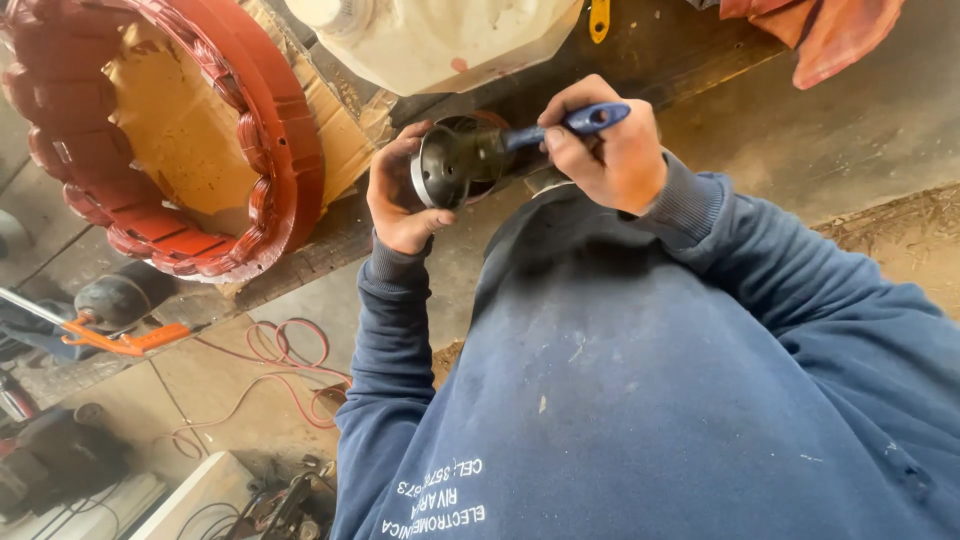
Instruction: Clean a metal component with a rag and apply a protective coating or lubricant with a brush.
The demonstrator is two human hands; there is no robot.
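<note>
My left hand (pixel 398 195) grips a dark round metal part (pixel 455 162), cup-shaped with a bright rim, held up in front of my chest. My right hand (pixel 605 145) holds a blue-handled brush (pixel 570 123) whose tip reaches into the part's hollow; the bristles are hidden inside. Both arms wear dark blue sleeves. A large red-varnished motor stator (pixel 170 140) with thick copper windings stands just to the left of my hands on a dark wooden bench (pixel 690 50).
A pale rounded housing (pixel 440 40) sits behind my hands. An orange clamp (pixel 120 340) and red cable loops (pixel 285 365) lie on the concrete floor at lower left, with dark tools nearby. An orange-red cloth (pixel 830 35) hangs at top right.
</note>
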